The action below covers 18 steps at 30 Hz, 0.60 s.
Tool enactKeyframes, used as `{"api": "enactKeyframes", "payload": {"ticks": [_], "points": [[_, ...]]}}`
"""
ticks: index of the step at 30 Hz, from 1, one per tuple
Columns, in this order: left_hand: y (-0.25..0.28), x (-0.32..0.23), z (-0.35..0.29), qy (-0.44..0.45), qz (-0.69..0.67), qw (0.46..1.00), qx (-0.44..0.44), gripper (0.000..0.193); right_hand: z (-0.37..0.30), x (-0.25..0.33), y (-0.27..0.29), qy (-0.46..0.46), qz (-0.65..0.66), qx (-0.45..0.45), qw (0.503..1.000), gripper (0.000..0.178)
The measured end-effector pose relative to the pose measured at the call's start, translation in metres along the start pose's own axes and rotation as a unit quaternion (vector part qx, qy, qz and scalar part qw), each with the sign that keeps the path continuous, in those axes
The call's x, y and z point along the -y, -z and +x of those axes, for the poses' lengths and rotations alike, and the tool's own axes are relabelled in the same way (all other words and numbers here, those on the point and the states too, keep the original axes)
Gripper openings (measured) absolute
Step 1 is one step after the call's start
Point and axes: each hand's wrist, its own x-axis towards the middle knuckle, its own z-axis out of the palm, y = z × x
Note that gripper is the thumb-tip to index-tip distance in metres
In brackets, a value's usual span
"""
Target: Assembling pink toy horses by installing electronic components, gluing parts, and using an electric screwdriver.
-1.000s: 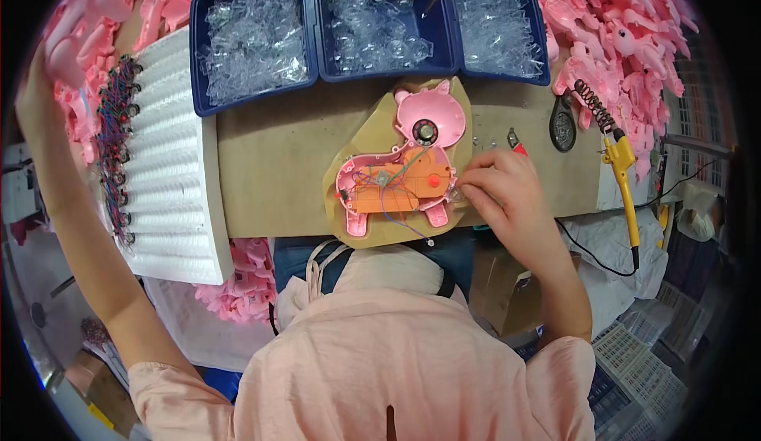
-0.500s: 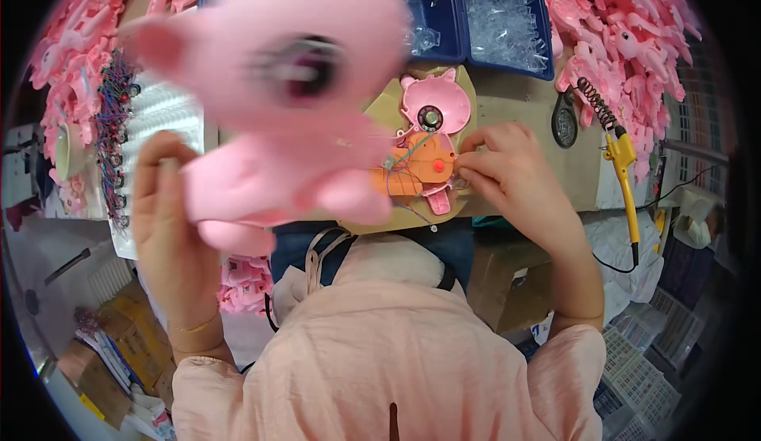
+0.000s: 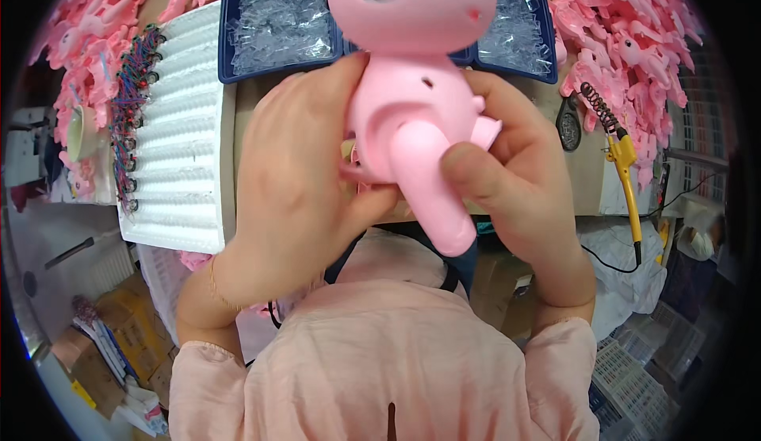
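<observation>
Between my two hands I hold a pink plastic toy animal [image 3: 412, 100] raised above the worktable's front edge. Its big head with a purple eye points away from me, and a stubby leg hangs toward me. My left hand [image 3: 297, 155] wraps the left side of its body, thumb low. On the right side, my right hand [image 3: 515, 163] grips the body with the thumb over the leg and the fingers behind. The toy and my hands cover the tabletop behind them, so the open half shell and orange box seen earlier are hidden.
Blue bins [image 3: 277, 24] of clear plastic parts stand at the back. A white ridged tray [image 3: 178, 132] lies left, with small wired parts [image 3: 135, 124] along it. Pink shells [image 3: 626, 36] are heaped at both far sides. A yellow soldering iron [image 3: 624, 155] rests in a coil at right.
The toy shell has moved right and away from me, to mid-view. My right hand has left the orange box and now grips the toy too. The white tray has shifted slightly right.
</observation>
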Motion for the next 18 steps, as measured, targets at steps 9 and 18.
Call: {"api": "enactKeyframes", "payload": {"ticks": [9, 18], "points": [[0.016, 0.028, -0.018, 0.324, -0.733, 0.598, 0.017, 0.055, -0.02, -0.055, 0.048, 0.437, -0.62, 0.142, 0.636, 0.029], [-0.005, 0.028, -0.024, 0.413, -0.522, 0.746, 0.021, 0.031, -0.009, -0.06, 0.032, 0.209, -0.391, 0.116, 0.889, 0.026]]}}
